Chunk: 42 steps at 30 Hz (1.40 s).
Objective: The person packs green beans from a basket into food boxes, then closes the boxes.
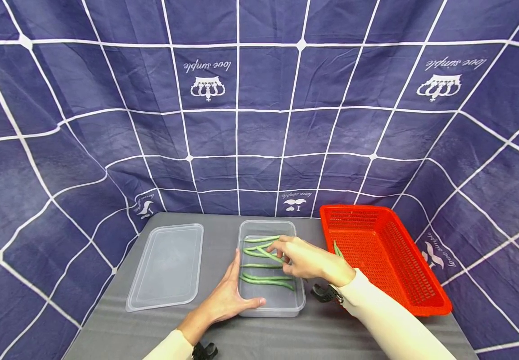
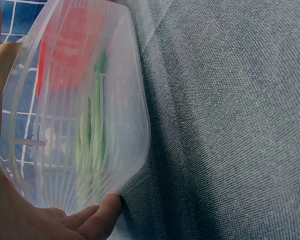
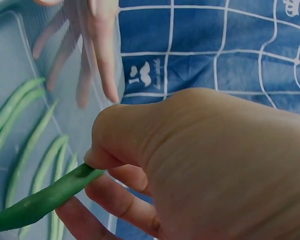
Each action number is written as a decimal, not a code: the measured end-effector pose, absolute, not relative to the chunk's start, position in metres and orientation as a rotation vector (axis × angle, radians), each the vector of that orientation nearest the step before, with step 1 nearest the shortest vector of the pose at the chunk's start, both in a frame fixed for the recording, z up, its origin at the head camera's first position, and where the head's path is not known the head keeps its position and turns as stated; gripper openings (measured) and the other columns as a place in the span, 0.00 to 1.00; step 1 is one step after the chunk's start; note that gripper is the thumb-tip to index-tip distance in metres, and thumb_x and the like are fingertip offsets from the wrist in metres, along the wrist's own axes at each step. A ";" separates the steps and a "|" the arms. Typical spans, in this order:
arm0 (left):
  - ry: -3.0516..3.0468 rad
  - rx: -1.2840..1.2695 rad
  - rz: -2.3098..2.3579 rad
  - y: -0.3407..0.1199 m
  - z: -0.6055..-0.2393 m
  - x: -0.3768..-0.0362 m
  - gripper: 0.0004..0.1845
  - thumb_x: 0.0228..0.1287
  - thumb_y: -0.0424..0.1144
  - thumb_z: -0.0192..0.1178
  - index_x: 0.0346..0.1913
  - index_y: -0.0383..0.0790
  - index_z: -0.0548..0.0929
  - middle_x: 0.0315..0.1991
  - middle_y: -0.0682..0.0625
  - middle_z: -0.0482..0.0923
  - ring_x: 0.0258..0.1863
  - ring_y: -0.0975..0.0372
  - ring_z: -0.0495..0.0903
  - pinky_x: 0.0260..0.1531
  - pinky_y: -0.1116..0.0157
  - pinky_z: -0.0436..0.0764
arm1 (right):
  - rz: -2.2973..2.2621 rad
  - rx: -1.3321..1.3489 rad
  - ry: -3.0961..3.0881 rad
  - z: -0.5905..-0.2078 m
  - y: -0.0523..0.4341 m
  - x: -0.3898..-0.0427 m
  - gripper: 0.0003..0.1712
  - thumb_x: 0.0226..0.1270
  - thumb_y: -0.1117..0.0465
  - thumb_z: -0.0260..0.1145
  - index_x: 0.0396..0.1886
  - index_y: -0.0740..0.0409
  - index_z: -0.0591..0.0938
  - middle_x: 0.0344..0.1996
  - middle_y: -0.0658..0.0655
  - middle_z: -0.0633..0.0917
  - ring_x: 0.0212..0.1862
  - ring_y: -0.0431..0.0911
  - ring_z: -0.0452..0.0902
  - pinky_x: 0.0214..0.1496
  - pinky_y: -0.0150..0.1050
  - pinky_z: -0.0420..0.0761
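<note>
Right hand point(image 1: 306, 258) pinches one green bean point(image 3: 41, 204) over the clear container point(image 1: 275, 304), lower centre of frame; left hand point(image 1: 226, 299), fingers spread and unclenched, braces the container's left side. Likely step: laying it among the other beans point(image 1: 261, 266); next move calls for lowering it flat, then loosening the pinch.

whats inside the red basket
A bean shows in the basket by its left wall; the right hand and sleeve hide the bean's lower end and anything in the near left corner.
</note>
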<state>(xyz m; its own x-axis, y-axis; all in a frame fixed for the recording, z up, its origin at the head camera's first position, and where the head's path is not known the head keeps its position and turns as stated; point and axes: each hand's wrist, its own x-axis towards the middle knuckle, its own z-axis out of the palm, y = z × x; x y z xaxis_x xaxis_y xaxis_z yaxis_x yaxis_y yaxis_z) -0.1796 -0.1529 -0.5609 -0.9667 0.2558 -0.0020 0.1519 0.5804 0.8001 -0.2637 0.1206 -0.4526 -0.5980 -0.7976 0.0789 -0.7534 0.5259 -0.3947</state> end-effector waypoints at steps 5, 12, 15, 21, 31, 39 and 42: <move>2.700 0.349 1.335 -0.152 -0.560 -0.181 0.87 0.57 0.65 0.89 0.98 0.40 0.32 0.97 0.31 0.46 0.93 0.32 0.60 0.88 0.33 0.69 | -0.584 -1.393 2.625 -0.457 0.107 -0.261 0.32 0.65 0.76 0.73 0.70 0.61 0.88 0.50 0.57 0.90 0.40 0.34 0.86 0.49 0.30 0.87; 2.699 0.339 1.323 -0.151 -0.561 -0.183 0.87 0.57 0.66 0.88 0.98 0.40 0.32 0.97 0.31 0.46 0.92 0.33 0.62 0.87 0.34 0.71 | -0.525 -1.425 2.587 -0.466 0.091 -0.261 0.31 0.64 0.75 0.73 0.68 0.59 0.88 0.48 0.54 0.91 0.43 0.41 0.89 0.50 0.30 0.86; 2.697 0.339 1.335 -0.150 -0.561 -0.182 0.87 0.57 0.66 0.89 0.98 0.40 0.32 0.97 0.31 0.47 0.92 0.33 0.63 0.86 0.33 0.71 | -0.520 -1.408 2.572 -0.468 0.088 -0.260 0.33 0.64 0.75 0.74 0.70 0.58 0.88 0.49 0.55 0.91 0.44 0.41 0.90 0.50 0.30 0.86; 2.687 0.342 1.358 -0.150 -0.561 -0.181 0.87 0.57 0.64 0.89 0.98 0.41 0.32 0.96 0.30 0.49 0.91 0.32 0.63 0.86 0.32 0.71 | -0.525 -1.406 2.546 -0.473 0.086 -0.260 0.32 0.65 0.75 0.74 0.69 0.58 0.88 0.46 0.54 0.91 0.43 0.41 0.89 0.50 0.29 0.86; 2.700 0.342 1.339 -0.151 -0.561 -0.182 0.86 0.57 0.65 0.89 0.98 0.41 0.33 0.97 0.31 0.49 0.92 0.32 0.63 0.86 0.33 0.71 | -0.491 -1.380 2.524 -0.481 0.086 -0.260 0.31 0.66 0.76 0.75 0.68 0.54 0.90 0.44 0.53 0.91 0.39 0.36 0.86 0.46 0.27 0.84; 2.690 0.337 1.344 -0.152 -0.564 -0.180 0.86 0.57 0.65 0.89 0.98 0.42 0.32 0.97 0.31 0.48 0.92 0.31 0.61 0.87 0.32 0.70 | -0.484 -1.396 2.504 -0.487 0.085 -0.261 0.31 0.65 0.76 0.76 0.67 0.54 0.91 0.41 0.54 0.92 0.36 0.32 0.81 0.44 0.25 0.81; 2.685 0.339 1.354 -0.153 -0.565 -0.181 0.86 0.57 0.65 0.89 0.98 0.42 0.32 0.97 0.31 0.48 0.92 0.30 0.61 0.86 0.31 0.69 | -0.472 -1.396 2.507 -0.489 0.086 -0.261 0.30 0.66 0.75 0.78 0.66 0.54 0.92 0.40 0.53 0.91 0.36 0.31 0.79 0.44 0.25 0.81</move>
